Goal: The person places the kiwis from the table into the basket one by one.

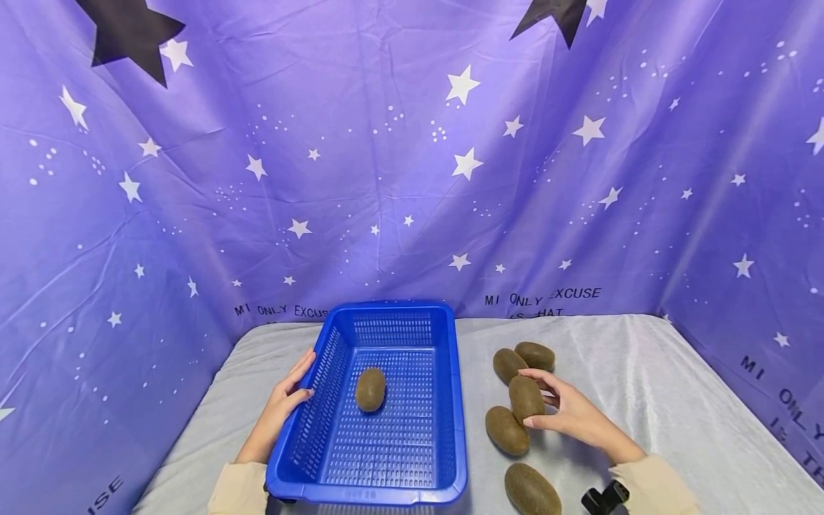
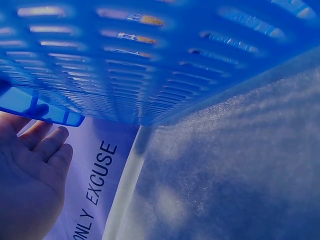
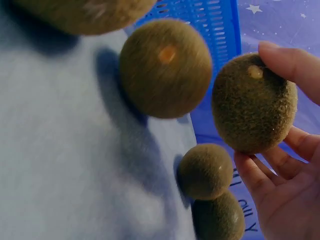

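My right hand [image 1: 573, 415] pinches a brown fuzzy kiwi [image 1: 526, 398] between thumb and fingers; the right wrist view shows this kiwi [image 3: 254, 104] raised off the cloth. Close around it lie more kiwis: one just left and below [image 1: 506, 431], two behind it [image 1: 508, 365] and one nearest the front [image 1: 532, 489]. To the left stands a blue plastic basket [image 1: 458, 429] with slotted walls, holding a single kiwi [image 1: 370, 390] on its floor. With fairly straight fingers, my left hand [image 1: 283, 408] rests against the basket's left rim; its fingers [image 2: 60, 150] show beside the rim's underside.
A pale grey cloth [image 1: 631, 372] covers the table. Purple star-printed curtains [image 1: 386, 179] enclose the back and both sides, with the basket's far end close to the back one. A black device [image 1: 605, 497] sits at my right wrist.
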Action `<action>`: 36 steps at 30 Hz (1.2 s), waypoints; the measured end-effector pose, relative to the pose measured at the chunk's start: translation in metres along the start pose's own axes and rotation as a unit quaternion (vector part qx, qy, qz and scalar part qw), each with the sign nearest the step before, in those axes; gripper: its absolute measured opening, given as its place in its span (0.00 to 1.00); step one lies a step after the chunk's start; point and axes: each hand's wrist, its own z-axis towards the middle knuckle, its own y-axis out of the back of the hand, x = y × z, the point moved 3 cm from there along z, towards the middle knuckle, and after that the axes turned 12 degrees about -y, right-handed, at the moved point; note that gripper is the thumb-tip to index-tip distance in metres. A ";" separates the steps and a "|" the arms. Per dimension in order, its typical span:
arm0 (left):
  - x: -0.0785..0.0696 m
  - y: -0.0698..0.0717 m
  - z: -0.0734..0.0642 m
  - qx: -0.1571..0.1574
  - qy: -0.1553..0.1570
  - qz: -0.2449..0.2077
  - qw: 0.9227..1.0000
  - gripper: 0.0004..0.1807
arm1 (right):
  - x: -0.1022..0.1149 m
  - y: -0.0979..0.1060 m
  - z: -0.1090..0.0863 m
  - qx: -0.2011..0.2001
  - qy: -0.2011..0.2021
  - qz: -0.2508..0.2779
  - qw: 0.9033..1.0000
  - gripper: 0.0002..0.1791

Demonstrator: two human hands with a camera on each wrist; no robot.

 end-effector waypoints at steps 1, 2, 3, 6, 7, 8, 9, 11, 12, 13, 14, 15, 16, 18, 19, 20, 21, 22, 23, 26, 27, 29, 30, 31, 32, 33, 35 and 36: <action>0.000 0.000 0.000 0.000 0.002 -0.001 1.000 0.34 | 0.002 -0.001 0.001 -0.002 -0.001 -0.001 1.000 0.39; 0.000 0.000 0.000 -0.001 0.005 -0.003 1.000 0.34 | 0.004 -0.001 0.002 -0.003 -0.003 -0.002 1.000 0.39; 0.000 0.000 0.000 -0.002 0.005 -0.004 1.000 0.34 | 0.006 -0.002 0.003 -0.006 -0.005 -0.005 1.000 0.39; 0.000 0.000 0.000 -0.002 0.007 -0.006 1.000 0.34 | 0.012 -0.004 0.005 -0.013 -0.009 -0.010 1.000 0.39; 0.001 0.000 0.000 -0.002 0.007 -0.006 1.000 0.34 | 0.014 -0.004 0.006 -0.016 -0.010 -0.012 1.000 0.39; 0.001 0.000 0.000 -0.002 0.005 -0.005 1.000 0.34 | 0.016 -0.005 0.006 -0.018 -0.011 -0.014 1.000 0.38; 0.001 0.000 0.000 -0.003 0.002 -0.002 1.000 0.34 | 0.018 -0.006 0.007 -0.021 -0.011 -0.016 1.000 0.38; 0.002 -0.001 0.000 -0.004 -0.002 0.000 1.000 0.34 | 0.020 -0.007 0.008 -0.023 -0.013 -0.018 0.999 0.38; 0.002 -0.001 0.000 -0.004 -0.004 0.001 1.000 0.34 | 0.021 -0.008 0.009 -0.024 -0.014 -0.017 0.999 0.38; 0.002 -0.001 0.000 -0.005 -0.007 0.002 1.000 0.34 | 0.022 -0.009 0.010 -0.025 -0.015 -0.017 0.999 0.38; 0.001 -0.001 0.000 -0.005 -0.010 0.003 1.000 0.34 | 0.023 -0.009 0.011 -0.024 -0.014 -0.016 0.999 0.38; 0.001 -0.001 0.000 -0.005 -0.013 0.002 1.000 0.34 | 0.024 -0.010 0.012 -0.023 -0.014 -0.016 1.000 0.38; 0.001 -0.001 0.000 -0.004 -0.014 0.001 1.000 0.34 | 0.026 -0.011 0.013 -0.020 -0.014 -0.012 1.000 0.38; 0.001 -0.001 0.000 -0.004 -0.017 0.001 1.000 0.34 | 0.029 -0.012 0.015 -0.016 -0.012 -0.007 1.000 0.37; 0.001 -0.001 0.000 -0.003 -0.018 0.001 1.000 0.33 | 0.031 -0.013 0.016 -0.015 -0.010 -0.005 1.000 0.37; 0.001 0.000 0.000 -0.002 -0.019 0.001 1.000 0.33 | 0.033 -0.014 0.018 -0.015 -0.006 -0.004 1.000 0.37; 0.001 0.000 0.000 -0.003 -0.019 0.001 1.000 0.33 | 0.035 -0.014 0.019 -0.014 -0.002 -0.002 1.000 0.37; 0.001 0.000 0.000 -0.003 -0.018 0.002 1.000 0.33 | 0.038 -0.015 0.020 -0.014 0.001 0.000 1.000 0.37; 0.001 0.000 0.000 -0.003 -0.019 0.002 1.000 0.33 | 0.041 -0.016 0.022 -0.015 0.004 0.002 1.000 0.37; 0.001 0.000 0.000 -0.004 -0.020 0.004 1.000 0.33 | 0.048 -0.018 0.026 -0.010 0.018 0.004 1.000 0.37; 0.001 0.000 -0.001 -0.006 -0.018 0.003 1.000 0.33 | 0.049 -0.018 0.027 -0.008 0.021 0.004 1.000 0.37; 0.001 0.001 -0.001 -0.006 -0.016 0.002 1.000 0.33 | 0.051 -0.020 0.029 -0.007 0.023 0.001 1.000 0.36; 0.001 0.001 -0.001 -0.006 -0.014 0.001 1.000 0.33 | 0.053 -0.020 0.030 -0.006 0.025 0.000 1.000 0.37; 0.002 0.001 -0.001 -0.006 -0.012 0.000 1.000 0.33 | 0.054 -0.021 0.031 -0.007 0.022 0.001 1.000 0.37; 0.002 0.001 -0.001 -0.007 -0.011 -0.001 1.000 0.33 | 0.055 -0.021 0.032 -0.008 0.020 0.001 1.000 0.37; 0.002 0.000 -0.001 -0.006 -0.010 -0.003 1.000 0.33 | 0.056 -0.022 0.033 -0.008 0.021 0.002 1.000 0.37; 0.002 0.000 0.000 -0.006 -0.012 -0.004 1.000 0.33 | 0.059 -0.023 0.034 -0.008 0.015 0.005 1.000 0.38; 0.002 0.000 0.000 -0.005 -0.014 -0.004 1.000 0.33 | 0.060 -0.023 0.035 -0.007 0.015 0.005 1.000 0.38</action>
